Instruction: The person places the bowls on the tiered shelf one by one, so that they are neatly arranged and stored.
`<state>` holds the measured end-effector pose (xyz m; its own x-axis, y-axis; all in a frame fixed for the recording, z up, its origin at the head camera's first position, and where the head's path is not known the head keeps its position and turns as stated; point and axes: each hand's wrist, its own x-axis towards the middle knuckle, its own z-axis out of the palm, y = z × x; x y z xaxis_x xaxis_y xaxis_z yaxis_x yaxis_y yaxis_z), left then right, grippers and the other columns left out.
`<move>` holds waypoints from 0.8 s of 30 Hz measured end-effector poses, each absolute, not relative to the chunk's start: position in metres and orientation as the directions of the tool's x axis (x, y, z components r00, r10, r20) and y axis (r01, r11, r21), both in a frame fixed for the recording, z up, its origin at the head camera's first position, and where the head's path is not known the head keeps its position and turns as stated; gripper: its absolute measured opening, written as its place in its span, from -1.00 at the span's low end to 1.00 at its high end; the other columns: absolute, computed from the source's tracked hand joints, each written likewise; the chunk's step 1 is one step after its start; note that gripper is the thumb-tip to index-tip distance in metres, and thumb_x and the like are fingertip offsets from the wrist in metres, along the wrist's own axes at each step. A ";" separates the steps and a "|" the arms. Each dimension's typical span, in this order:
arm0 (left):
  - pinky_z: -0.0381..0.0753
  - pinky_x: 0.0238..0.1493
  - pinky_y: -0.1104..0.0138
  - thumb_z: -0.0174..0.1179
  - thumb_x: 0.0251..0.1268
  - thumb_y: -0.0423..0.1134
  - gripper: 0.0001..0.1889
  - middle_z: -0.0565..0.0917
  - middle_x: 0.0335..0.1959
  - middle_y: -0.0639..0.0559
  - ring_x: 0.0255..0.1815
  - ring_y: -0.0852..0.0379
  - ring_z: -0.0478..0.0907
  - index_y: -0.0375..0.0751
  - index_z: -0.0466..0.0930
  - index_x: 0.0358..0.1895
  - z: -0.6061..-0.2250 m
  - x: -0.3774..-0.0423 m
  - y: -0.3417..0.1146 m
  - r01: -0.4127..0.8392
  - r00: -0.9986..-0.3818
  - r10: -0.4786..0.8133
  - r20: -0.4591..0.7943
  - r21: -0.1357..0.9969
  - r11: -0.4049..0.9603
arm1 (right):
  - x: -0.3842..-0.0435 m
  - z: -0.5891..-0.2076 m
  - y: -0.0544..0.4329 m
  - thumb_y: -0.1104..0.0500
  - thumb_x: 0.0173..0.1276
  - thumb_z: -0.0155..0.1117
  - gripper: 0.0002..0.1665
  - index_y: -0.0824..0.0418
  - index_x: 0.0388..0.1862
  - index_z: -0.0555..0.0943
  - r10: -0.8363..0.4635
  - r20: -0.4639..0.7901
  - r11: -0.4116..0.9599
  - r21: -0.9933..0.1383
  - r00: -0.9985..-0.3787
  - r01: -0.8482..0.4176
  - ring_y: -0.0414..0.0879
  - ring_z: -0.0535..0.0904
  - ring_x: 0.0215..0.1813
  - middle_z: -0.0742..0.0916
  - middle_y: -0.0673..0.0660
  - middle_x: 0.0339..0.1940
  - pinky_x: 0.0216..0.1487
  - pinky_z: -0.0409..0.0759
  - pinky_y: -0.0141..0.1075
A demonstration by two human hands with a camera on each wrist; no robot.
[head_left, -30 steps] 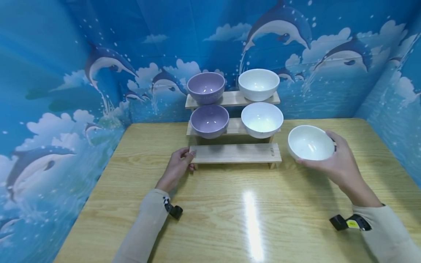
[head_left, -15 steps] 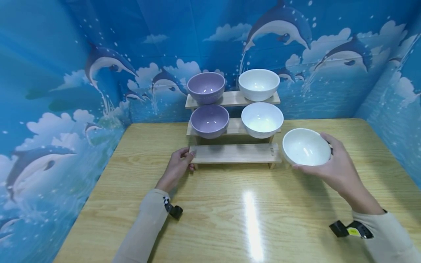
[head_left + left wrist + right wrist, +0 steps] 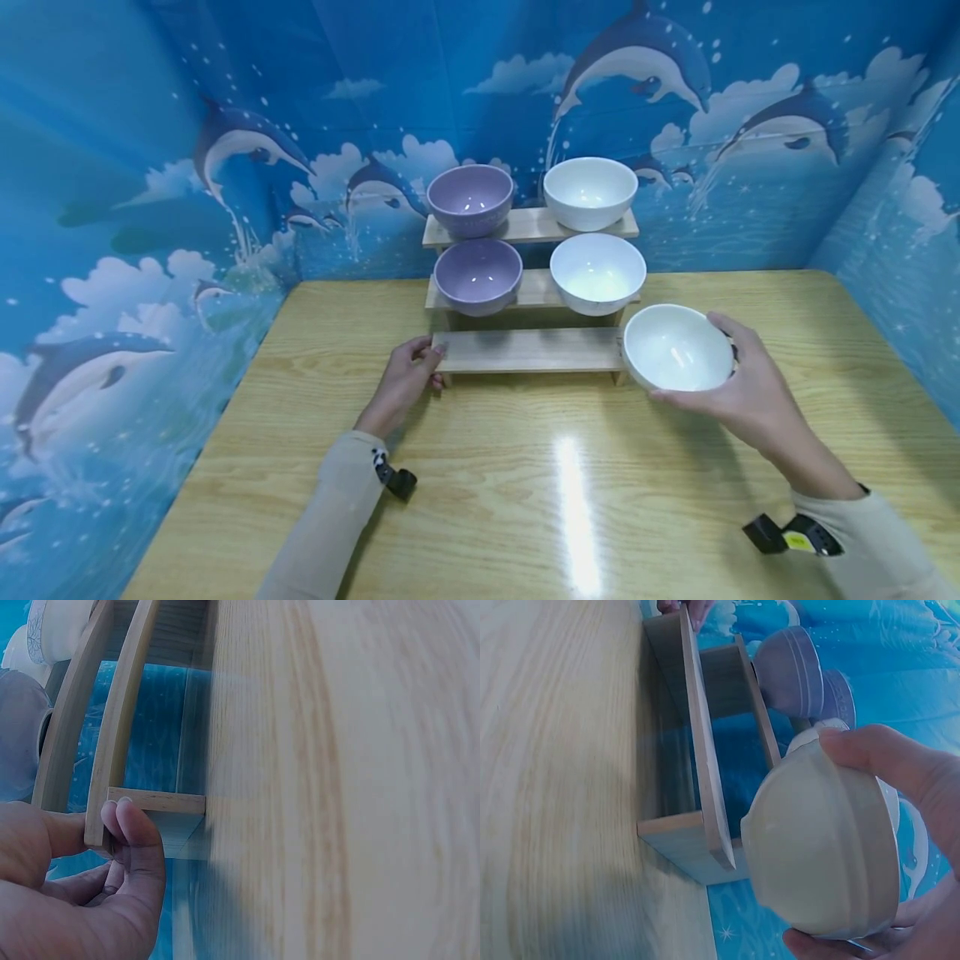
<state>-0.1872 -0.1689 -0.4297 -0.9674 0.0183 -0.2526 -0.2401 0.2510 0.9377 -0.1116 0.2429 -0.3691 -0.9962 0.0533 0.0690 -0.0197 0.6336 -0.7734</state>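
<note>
A white bowl (image 3: pixel 678 348) is held up in my right hand (image 3: pixel 757 400), thumb on its near side and fingers round the far right side. In the head view it overlaps the right end of the bottom shelf of a three-tier wooden rack (image 3: pixel 528 352); the right wrist view shows the bowl (image 3: pixel 817 840) off the table, beside the shelf's end. My left hand (image 3: pixel 405 379) pinches the left end of that bottom shelf. The left wrist view shows thumb and curled fingers (image 3: pixel 139 832) on the board's end.
Two purple bowls (image 3: pixel 478 277) stand on the left of the middle and top shelves. Two white bowls (image 3: pixel 597 275) stand on the right of the same shelves. The rack is on a wood-grain table (image 3: pixel 480 492), with a blue dolphin-print backdrop (image 3: pixel 420 83) behind.
My right hand has carried the white bowl left and slightly toward me, from right of the rack to the bottom shelf's right end. My left hand has stayed in place.
</note>
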 end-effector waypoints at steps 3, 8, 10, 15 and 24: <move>0.74 -0.18 0.29 0.07 0.61 -0.07 -0.37 0.45 0.05 -0.17 -0.27 0.07 0.58 -0.26 0.15 0.57 -0.430 -0.187 -0.169 -0.243 -0.967 0.019 -0.256 0.937 0.249 | -0.110 -0.370 0.238 -0.07 -0.15 0.79 0.57 0.37 0.63 -0.03 0.041 0.078 0.630 -0.775 -0.996 -0.035 0.50 0.30 0.33 0.26 0.52 0.47 0.10 0.49 0.39; 0.73 -0.16 0.28 0.07 0.60 -0.06 -0.36 0.45 0.06 -0.16 -0.26 0.07 0.59 -0.26 0.14 0.57 -0.430 -0.188 -0.169 -0.253 -0.964 0.015 -0.265 0.934 0.253 | -0.110 -0.372 0.229 -0.06 -0.16 0.80 0.54 0.39 0.61 0.01 0.016 0.089 0.626 -0.778 -0.996 -0.060 0.45 0.32 0.32 0.29 0.52 0.44 0.10 0.49 0.34; 0.73 -0.15 0.28 0.07 0.60 -0.06 -0.35 0.45 0.07 -0.16 -0.25 0.07 0.59 -0.27 0.14 0.58 -0.430 -0.188 -0.169 -0.256 -0.963 0.013 -0.268 0.932 0.256 | -0.110 -0.372 0.225 -0.07 -0.16 0.80 0.54 0.38 0.61 0.02 0.005 0.086 0.624 -0.778 -0.996 -0.064 0.45 0.33 0.31 0.30 0.51 0.44 0.10 0.49 0.33; 0.73 -0.15 0.28 0.07 0.60 -0.07 -0.34 0.44 0.08 -0.17 -0.26 0.08 0.59 -0.28 0.12 0.58 -0.430 -0.188 -0.169 -0.254 -0.964 0.018 -0.267 0.934 0.253 | -0.112 -0.373 0.216 -0.08 -0.16 0.79 0.55 0.37 0.62 0.01 -0.023 0.069 0.616 -0.785 -0.997 -0.068 0.45 0.32 0.33 0.29 0.50 0.45 0.15 0.48 0.37; 0.73 -0.17 0.29 0.06 0.61 -0.08 -0.35 0.44 0.08 -0.18 -0.27 0.09 0.58 -0.29 0.12 0.58 -0.430 -0.188 -0.170 -0.247 -0.965 0.024 -0.261 0.937 0.248 | -0.115 -0.374 0.199 -0.06 -0.17 0.80 0.48 0.32 0.60 0.10 -0.084 0.072 0.581 -0.807 -0.994 -0.108 0.38 0.39 0.29 0.34 0.43 0.41 0.13 0.54 0.30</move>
